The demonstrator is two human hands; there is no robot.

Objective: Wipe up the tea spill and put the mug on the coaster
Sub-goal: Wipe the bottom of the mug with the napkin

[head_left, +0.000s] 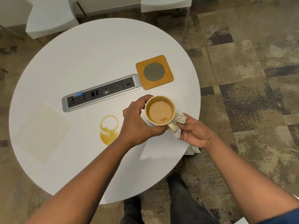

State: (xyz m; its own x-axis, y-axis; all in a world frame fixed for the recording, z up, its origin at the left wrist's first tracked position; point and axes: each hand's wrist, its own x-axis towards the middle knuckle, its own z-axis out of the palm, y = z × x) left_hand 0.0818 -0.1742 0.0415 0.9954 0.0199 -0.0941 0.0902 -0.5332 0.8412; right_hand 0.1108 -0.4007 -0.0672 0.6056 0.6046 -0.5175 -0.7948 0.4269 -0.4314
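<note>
A cream mug (159, 110) full of milky tea is lifted above the round white table (97, 50), gripped around its left side by my left hand (137, 122). My right hand (194, 131) holds a crumpled white tissue (179, 120) pressed against the mug's right side by the handle. A ring-shaped tea spill (109, 129) lies on the table to the left of the mug. The square wooden coaster (154, 72) with a round mesh centre sits beyond the mug, with nothing on it.
A grey power and socket strip (100, 92) is set into the table between spill and coaster. A flat white napkin (42, 131) lies at the table's left. White chairs (48, 18) stand behind the table. My legs (178, 201) are below the near edge.
</note>
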